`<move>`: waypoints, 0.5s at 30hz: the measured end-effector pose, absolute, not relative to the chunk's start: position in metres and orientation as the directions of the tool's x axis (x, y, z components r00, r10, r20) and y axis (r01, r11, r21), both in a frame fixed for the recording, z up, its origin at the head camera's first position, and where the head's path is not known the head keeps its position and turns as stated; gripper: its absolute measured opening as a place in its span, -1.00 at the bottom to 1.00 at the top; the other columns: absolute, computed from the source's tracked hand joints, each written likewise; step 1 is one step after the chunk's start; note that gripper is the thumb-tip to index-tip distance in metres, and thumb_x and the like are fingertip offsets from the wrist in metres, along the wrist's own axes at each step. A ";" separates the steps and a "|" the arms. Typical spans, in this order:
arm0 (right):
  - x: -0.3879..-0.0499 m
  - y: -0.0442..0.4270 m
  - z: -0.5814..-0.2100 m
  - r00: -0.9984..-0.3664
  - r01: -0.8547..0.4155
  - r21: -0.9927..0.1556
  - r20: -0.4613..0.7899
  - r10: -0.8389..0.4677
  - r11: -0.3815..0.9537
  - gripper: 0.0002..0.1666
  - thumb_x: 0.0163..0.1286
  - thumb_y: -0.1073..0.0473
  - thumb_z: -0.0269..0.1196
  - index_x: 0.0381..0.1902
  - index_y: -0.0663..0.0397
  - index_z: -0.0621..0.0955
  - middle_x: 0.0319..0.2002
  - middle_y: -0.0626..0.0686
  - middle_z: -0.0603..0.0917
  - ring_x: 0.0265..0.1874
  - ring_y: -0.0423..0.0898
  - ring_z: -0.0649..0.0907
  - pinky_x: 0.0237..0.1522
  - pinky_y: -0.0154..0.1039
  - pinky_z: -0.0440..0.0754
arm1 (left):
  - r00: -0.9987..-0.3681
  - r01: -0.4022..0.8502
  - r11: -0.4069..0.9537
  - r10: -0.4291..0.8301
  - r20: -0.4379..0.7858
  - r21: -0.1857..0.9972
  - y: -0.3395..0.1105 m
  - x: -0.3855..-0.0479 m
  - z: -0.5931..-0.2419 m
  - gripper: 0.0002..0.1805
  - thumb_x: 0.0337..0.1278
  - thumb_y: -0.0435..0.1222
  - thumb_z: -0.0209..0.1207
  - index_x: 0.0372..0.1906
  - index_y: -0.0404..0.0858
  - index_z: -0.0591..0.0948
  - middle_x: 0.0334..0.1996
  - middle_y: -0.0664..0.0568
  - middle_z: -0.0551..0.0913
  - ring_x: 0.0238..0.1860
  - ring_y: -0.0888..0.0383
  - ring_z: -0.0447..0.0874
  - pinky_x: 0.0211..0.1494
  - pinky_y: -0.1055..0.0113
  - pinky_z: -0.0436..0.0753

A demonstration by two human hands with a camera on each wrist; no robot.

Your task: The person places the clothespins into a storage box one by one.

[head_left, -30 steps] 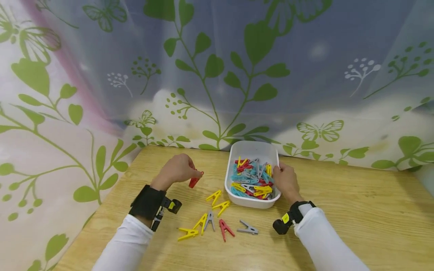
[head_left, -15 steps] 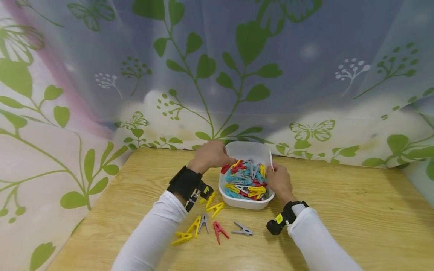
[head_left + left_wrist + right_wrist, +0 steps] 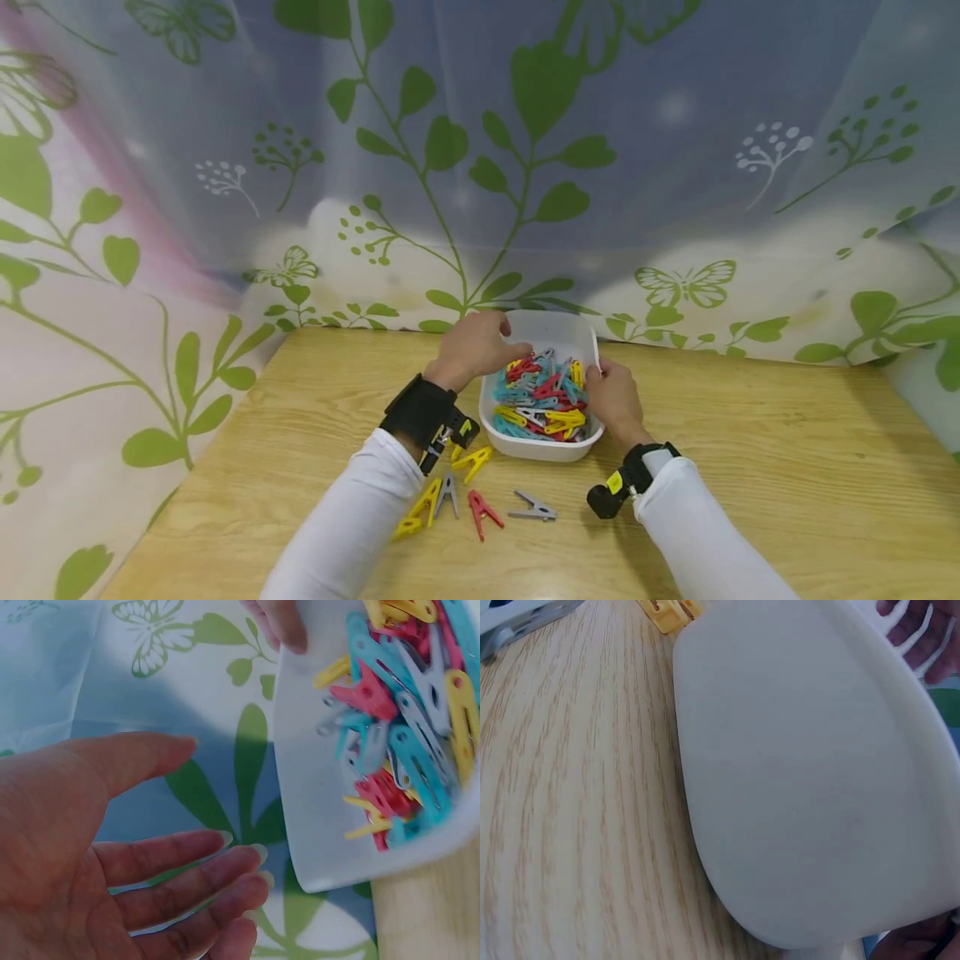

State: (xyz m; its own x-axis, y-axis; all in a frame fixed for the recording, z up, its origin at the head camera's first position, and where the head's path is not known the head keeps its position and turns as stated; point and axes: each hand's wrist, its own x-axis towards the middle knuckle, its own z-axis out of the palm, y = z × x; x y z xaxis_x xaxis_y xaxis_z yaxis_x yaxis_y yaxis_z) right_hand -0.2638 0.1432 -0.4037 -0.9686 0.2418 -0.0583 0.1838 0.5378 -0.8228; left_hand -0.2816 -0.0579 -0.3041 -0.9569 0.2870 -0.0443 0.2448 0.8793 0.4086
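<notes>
A white plastic bin (image 3: 551, 452) stands at the back of the table, holding a heap of red, yellow, teal and grey clothespins (image 3: 564, 419). My left hand (image 3: 472, 346) is over the bin's left rim with nothing in it. In the left wrist view that hand (image 3: 67, 825) has its thumb and fingers spread apart, beside the bin wall (image 3: 307, 787). My right hand (image 3: 618, 400) grips the bin's right rim. The right wrist view is mostly filled by the bin's outer wall (image 3: 802, 765); only a bit of the right hand (image 3: 915, 943) shows below.
Loose clothespins lie in front of the bin: a red one (image 3: 484, 512), a grey one (image 3: 534, 506), another grey one (image 3: 447, 493) and several yellow ones (image 3: 474, 461), some partly behind the left forearm. A patterned curtain (image 3: 450, 208) hangs right behind the wooden table (image 3: 765, 450).
My left hand has carried a red clothespin rightward from the table to the bin and let it go inside. The right hand keeps its grip on the rim.
</notes>
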 end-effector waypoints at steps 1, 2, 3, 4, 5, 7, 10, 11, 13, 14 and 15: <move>-0.264 0.143 -0.404 -0.968 0.186 -0.824 -0.060 0.243 0.535 -0.50 0.50 0.10 -0.13 0.24 0.23 0.48 -0.12 0.24 0.64 -0.17 0.09 0.61 -0.20 -0.01 0.51 | -0.958 0.243 0.879 0.285 -0.043 0.409 -0.062 -0.281 -0.305 -0.54 0.16 0.05 0.22 -0.02 -0.22 0.59 -0.32 0.02 0.60 -0.47 0.11 0.52 -0.45 0.25 0.44; -0.264 0.143 -0.404 -0.968 0.188 -0.823 -0.062 0.244 0.536 -0.49 0.50 0.10 -0.13 0.25 0.23 0.47 -0.10 0.24 0.64 -0.17 0.09 0.61 -0.20 -0.01 0.51 | -0.957 0.246 0.882 0.286 -0.040 0.402 -0.066 -0.281 -0.307 -0.56 0.17 0.03 0.22 -0.04 -0.22 0.60 -0.37 0.04 0.58 -0.50 0.12 0.49 -0.48 0.28 0.41; -0.264 0.143 -0.404 -0.968 0.190 -0.824 -0.066 0.244 0.533 -0.49 0.50 0.10 -0.13 0.27 0.23 0.46 -0.07 0.25 0.63 -0.15 0.09 0.61 -0.18 0.00 0.51 | -0.958 0.247 0.885 0.285 -0.040 0.395 -0.070 -0.280 -0.308 -0.58 0.18 0.02 0.21 -0.07 -0.22 0.61 -0.44 0.05 0.55 -0.54 0.13 0.45 -0.52 0.30 0.36; -0.264 0.143 -0.404 -0.968 0.192 -0.825 -0.069 0.242 0.531 -0.48 0.51 0.10 -0.14 0.27 0.24 0.45 -0.05 0.26 0.62 -0.14 0.10 0.60 -0.16 0.01 0.52 | -0.957 0.248 0.885 0.286 -0.040 0.393 -0.074 -0.280 -0.310 -0.60 0.18 0.00 0.22 -0.05 -0.21 0.61 -0.47 0.08 0.53 -0.57 0.15 0.41 -0.54 0.31 0.31; -0.264 0.143 -0.404 -0.968 0.195 -0.827 -0.074 0.241 0.527 -0.48 0.51 0.10 -0.14 0.28 0.24 0.43 -0.03 0.27 0.62 -0.13 0.10 0.60 -0.15 0.01 0.51 | -0.958 0.243 0.887 0.284 -0.049 0.394 -0.079 -0.279 -0.312 -0.64 0.18 -0.02 0.22 -0.11 -0.22 0.61 -0.52 0.08 0.48 -0.59 0.15 0.36 -0.56 0.31 0.25; -0.264 0.142 -0.404 -0.968 0.195 -0.829 -0.077 0.238 0.524 -0.48 0.51 0.10 -0.14 0.29 0.25 0.42 0.00 0.28 0.60 -0.11 0.11 0.59 -0.11 0.03 0.51 | -0.962 0.222 0.893 0.266 -0.060 0.390 -0.088 -0.276 -0.317 -0.69 0.17 -0.03 0.23 -0.19 -0.19 0.61 -0.55 0.10 0.45 -0.59 0.17 0.34 -0.55 0.31 0.23; -0.263 0.142 -0.405 -0.969 0.194 -0.829 -0.079 0.233 0.525 -0.48 0.51 0.11 -0.15 0.28 0.27 0.42 0.01 0.29 0.59 -0.10 0.11 0.58 -0.09 0.05 0.50 | -0.967 0.184 0.898 0.237 -0.088 0.399 -0.101 -0.272 -0.325 -0.72 0.14 -0.04 0.26 -0.25 -0.18 0.60 -0.50 0.09 0.50 -0.55 0.15 0.40 -0.51 0.29 0.32; -0.263 0.142 -0.405 -0.969 0.194 -0.828 -0.080 0.232 0.525 -0.48 0.51 0.11 -0.15 0.28 0.28 0.42 0.01 0.29 0.59 -0.10 0.11 0.58 -0.09 0.05 0.50 | -0.969 0.168 0.903 0.225 -0.103 0.396 -0.106 -0.271 -0.329 -0.71 0.13 -0.03 0.26 -0.30 -0.19 0.59 -0.48 0.08 0.51 -0.52 0.14 0.44 -0.48 0.28 0.37; -0.263 0.142 -0.405 -0.970 0.193 -0.827 -0.080 0.229 0.529 -0.47 0.51 0.10 -0.15 0.28 0.28 0.41 -0.01 0.29 0.59 -0.11 0.11 0.58 -0.11 0.04 0.50 | -0.968 0.148 0.906 0.215 -0.129 0.397 -0.114 -0.268 -0.336 -0.69 0.12 -0.02 0.27 -0.25 -0.19 0.60 -0.42 0.06 0.56 -0.48 0.11 0.50 -0.43 0.25 0.44; -0.263 0.142 -0.405 -0.970 0.194 -0.825 -0.082 0.228 0.531 -0.47 0.51 0.10 -0.15 0.28 0.28 0.41 -0.01 0.29 0.59 -0.11 0.10 0.58 -0.12 0.03 0.51 | -0.966 0.142 0.905 0.216 -0.144 0.401 -0.118 -0.266 -0.340 -0.67 0.12 -0.02 0.27 -0.24 -0.20 0.60 -0.40 0.05 0.58 -0.46 0.10 0.51 -0.41 0.24 0.45; -0.263 0.142 -0.405 -0.970 0.195 -0.824 -0.084 0.227 0.532 -0.47 0.52 0.10 -0.15 0.29 0.28 0.41 0.00 0.29 0.59 -0.11 0.10 0.58 -0.13 0.02 0.51 | -0.964 0.135 0.905 0.215 -0.159 0.403 -0.122 -0.264 -0.343 -0.66 0.12 -0.02 0.27 -0.22 -0.22 0.61 -0.38 0.03 0.59 -0.45 0.10 0.52 -0.40 0.24 0.46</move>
